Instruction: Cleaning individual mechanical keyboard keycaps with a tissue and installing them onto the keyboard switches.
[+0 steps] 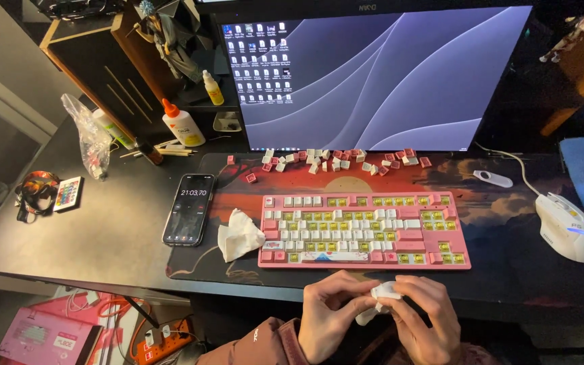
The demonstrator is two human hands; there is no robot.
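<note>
Both hands meet just below the desk's front edge, in front of a pink keyboard (pixel 365 231). My left hand (pixel 331 316) and my right hand (pixel 422 319) pinch a small white piece wrapped in white tissue (pixel 381 295) between their fingertips; whether a keycap lies inside the tissue is unclear. The keyboard has many keycaps off, showing yellow switches. Loose pink and white keycaps (pixel 336 161) lie in a row under the monitor (pixel 376 74). A crumpled white tissue (pixel 238 234) rests left of the keyboard.
A phone (pixel 190 209) with a running timer lies left of the tissue. A white mouse (pixel 568 227) sits right, a small white tool (pixel 493 178) behind it. Glue bottles (pixel 182 123), a plastic bag (pixel 91 137) and a small remote (pixel 68 193) stand at the back left.
</note>
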